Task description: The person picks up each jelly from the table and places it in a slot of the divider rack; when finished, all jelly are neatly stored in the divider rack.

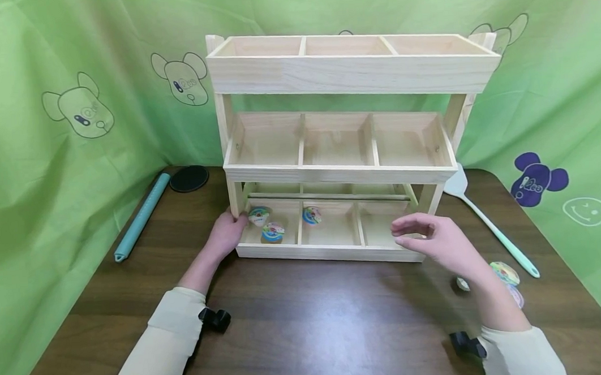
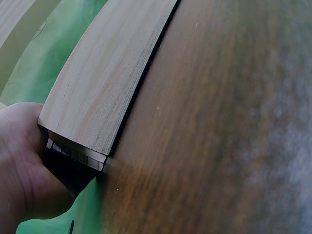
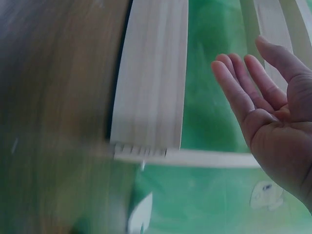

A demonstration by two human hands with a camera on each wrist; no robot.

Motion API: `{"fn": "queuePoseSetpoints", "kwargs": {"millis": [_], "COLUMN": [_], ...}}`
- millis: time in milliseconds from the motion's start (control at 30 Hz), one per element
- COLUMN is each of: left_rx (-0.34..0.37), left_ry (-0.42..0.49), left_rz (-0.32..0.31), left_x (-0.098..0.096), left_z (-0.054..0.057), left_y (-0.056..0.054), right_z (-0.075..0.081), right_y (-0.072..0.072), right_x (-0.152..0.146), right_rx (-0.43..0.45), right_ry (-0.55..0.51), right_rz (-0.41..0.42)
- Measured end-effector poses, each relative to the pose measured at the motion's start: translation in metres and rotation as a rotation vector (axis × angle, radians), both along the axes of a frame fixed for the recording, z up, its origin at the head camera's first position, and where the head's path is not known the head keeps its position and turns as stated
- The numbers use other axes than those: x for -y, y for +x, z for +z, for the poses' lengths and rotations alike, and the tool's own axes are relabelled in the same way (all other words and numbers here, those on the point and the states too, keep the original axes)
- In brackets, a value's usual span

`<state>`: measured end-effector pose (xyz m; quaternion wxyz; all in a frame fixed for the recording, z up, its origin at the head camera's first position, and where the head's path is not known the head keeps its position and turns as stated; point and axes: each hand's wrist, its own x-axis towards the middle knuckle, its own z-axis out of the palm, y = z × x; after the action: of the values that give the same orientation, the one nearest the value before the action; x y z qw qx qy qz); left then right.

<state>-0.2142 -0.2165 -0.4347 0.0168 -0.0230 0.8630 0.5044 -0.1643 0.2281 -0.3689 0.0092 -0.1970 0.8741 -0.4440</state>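
A three-tier wooden shelf (image 1: 340, 174) stands on the table, each tier divided into three compartments. My left hand (image 1: 226, 234) grips the left end of its bottom tier, the thumb at the side edge; in the left wrist view the hand (image 2: 29, 165) is against the board's end. My right hand (image 1: 436, 240) hovers by the bottom tier's right end, fingers loosely bent and holding nothing; the right wrist view shows its palm (image 3: 282, 126). Two small cups with colourful lids, one a jelly cup (image 1: 273, 232), sit in the bottom left compartment. Another cup (image 1: 311, 215) is in the bottom middle one.
More lidded cups (image 1: 505, 273) lie on the table, partly hidden by my right forearm. A pale green spatula (image 1: 496, 228) lies right of the shelf. At the left are a blue-green rod (image 1: 143, 217) and a black disc (image 1: 189, 178). Green cloth (image 1: 94, 45) hangs behind.
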Motion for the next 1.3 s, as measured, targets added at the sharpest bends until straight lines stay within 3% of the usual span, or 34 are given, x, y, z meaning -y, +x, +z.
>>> {"fn": "queuePoseSetpoints", "kwargs": {"millis": [200,633,1000,1300], "left_rx": [0.013,0.019,0.005,-0.018], "left_ry": [-0.001,-0.011,-0.006,-0.029], "left_rz": [-0.004,-0.009,-0.007,0.000], "left_x": [0.000,-0.001,-0.003,-0.002], "left_z": [-0.001,0.001,0.006,0.002], "left_y": [-0.001,0.001,0.001,0.002], "right_z": [-0.002,-0.011,-0.013,-0.021], "right_y": [0.008,0.021,0.033,0.042], "right_x": [-0.026,-0.075,-0.111,-0.138], "right_rx": [-0.027,0.012,-0.013,-0.020], "right_ry": [0.044,0.065,0.134,0.168], "right_rz": [-0.069,-0.172,-0.257,-0.307]}}
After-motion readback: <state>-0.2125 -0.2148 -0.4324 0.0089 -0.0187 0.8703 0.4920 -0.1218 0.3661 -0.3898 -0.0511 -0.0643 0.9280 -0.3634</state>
